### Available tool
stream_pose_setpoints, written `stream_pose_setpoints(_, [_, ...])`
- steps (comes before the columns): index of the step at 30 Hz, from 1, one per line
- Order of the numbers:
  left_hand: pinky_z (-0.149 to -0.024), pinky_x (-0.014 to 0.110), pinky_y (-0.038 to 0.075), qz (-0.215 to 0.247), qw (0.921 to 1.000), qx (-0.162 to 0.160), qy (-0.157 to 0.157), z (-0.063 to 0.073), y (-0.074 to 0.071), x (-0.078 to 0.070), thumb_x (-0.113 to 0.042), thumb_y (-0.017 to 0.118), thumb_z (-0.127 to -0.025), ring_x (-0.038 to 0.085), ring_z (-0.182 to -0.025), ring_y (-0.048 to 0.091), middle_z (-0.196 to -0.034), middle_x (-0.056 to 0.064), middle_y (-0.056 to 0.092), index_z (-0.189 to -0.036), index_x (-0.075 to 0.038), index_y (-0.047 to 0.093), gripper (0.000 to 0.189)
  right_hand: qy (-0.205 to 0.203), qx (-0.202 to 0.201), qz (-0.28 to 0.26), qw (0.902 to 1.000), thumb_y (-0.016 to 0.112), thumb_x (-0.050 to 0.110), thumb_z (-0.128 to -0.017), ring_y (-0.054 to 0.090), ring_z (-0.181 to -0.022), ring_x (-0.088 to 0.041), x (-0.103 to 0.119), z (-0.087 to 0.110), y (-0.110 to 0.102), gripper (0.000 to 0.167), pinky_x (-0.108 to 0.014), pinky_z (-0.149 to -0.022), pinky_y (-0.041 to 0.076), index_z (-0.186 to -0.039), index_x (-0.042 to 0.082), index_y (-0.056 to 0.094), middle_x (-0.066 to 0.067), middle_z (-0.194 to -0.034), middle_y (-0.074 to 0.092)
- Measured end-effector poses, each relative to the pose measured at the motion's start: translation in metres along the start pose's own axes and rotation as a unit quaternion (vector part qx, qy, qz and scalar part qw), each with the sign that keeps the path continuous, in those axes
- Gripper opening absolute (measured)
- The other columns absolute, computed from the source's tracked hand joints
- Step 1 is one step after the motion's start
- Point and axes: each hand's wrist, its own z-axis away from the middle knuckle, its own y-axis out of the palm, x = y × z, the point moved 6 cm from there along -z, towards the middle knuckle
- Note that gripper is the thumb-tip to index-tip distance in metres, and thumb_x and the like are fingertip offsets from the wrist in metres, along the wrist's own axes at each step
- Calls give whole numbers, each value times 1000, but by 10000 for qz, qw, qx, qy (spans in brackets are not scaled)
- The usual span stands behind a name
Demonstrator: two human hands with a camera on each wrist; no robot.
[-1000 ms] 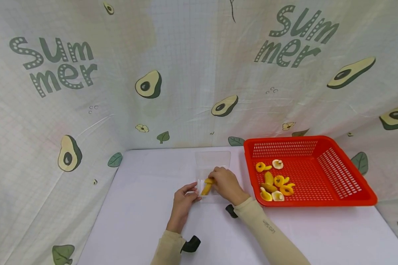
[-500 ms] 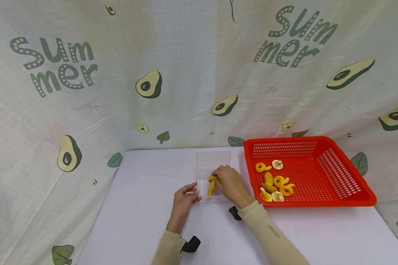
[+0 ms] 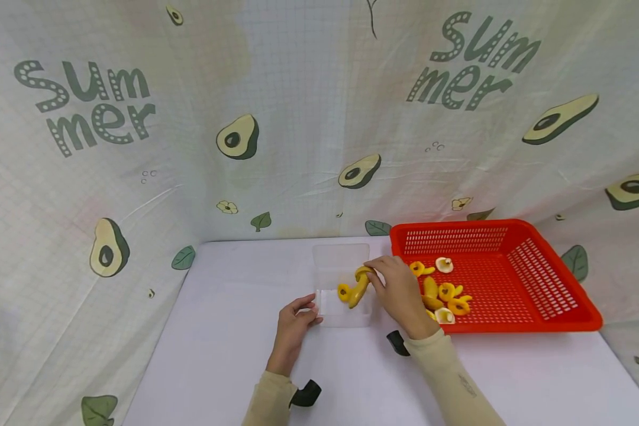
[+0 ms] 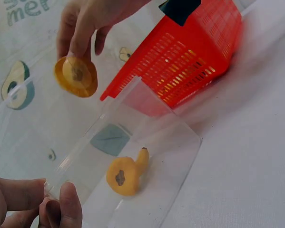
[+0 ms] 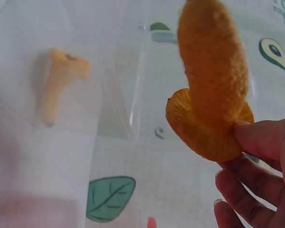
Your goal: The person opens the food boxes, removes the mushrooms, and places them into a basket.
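Observation:
A yellow mushroom [image 5: 211, 61] hangs stem-down in my right hand [image 3: 402, 296], which pinches it by the cap. In the left wrist view, it is raised above the clear plastic box [image 4: 178, 154]. Another yellow mushroom [image 4: 125, 175] with a hollow cap lies inside that box, close to its middle. My left hand [image 3: 291, 331] pinches the near left edge of the box between thumb and fingers. The box's clear lid [image 3: 341, 255] lies folded back behind it.
Right of the box stands a red plastic basket [image 3: 543, 322] with slotted walls. Several yellow mushrooms [image 3: 447, 290] and a few pale ones lie in its left part. A printed cloth [image 3: 298, 118] hangs behind the white table [image 3: 229, 331].
My right hand has moved right, lifting the mushroom out of the box, and the other mushroom there has come into view. My left hand stays on the box's edge.

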Motion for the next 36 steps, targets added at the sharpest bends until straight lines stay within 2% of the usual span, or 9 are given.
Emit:
stream_pose_setpoints(15, [-75, 23, 65, -4, 10000, 9, -24, 0, -1, 1, 12, 63, -97, 13, -81, 62, -107, 11, 58, -139, 18, 57, 42, 224, -530, 50, 9983, 81, 4, -92, 63, -105, -37, -20, 11, -44, 24, -55, -90, 59, -116, 3, 78, -15, -115, 74])
stream_pose_setpoints(24, [-76, 23, 65, 6, 10000, 36, -40, 0, -1, -1, 12, 64, -97, 13, -81, 61, -107, 11, 57, -139, 17, 57, 42, 282, -943, 179, 9950, 79, -1, -92, 58, -99, -39, -42, 20, -64, 22, -54, -83, 54, -114, -3, 74, -20, -111, 73])
stream_pose_setpoints(29, [-76, 23, 65, 6, 10000, 35, -42, 1, -1, 0, 12, 63, -97, 14, -81, 61, -107, 10, 57, -138, 17, 57, 42, 302, -1187, 244, 9922, 77, -5, -92, 57, -99, -42, -54, 25, -74, 18, -56, -83, 49, -110, -4, 74, -22, -110, 72])
stream_pose_setpoints(36, [-76, 23, 65, -28, 10000, 42, -36, 2, -1, 0, 11, 63, -98, 14, -82, 61, -107, 11, 57, -139, 17, 57, 42, 568, -1194, 388, 9905, 77, -5, -92, 56, -104, -45, -67, 30, -81, 17, -61, -87, 46, -109, -5, 74, -25, -109, 72])
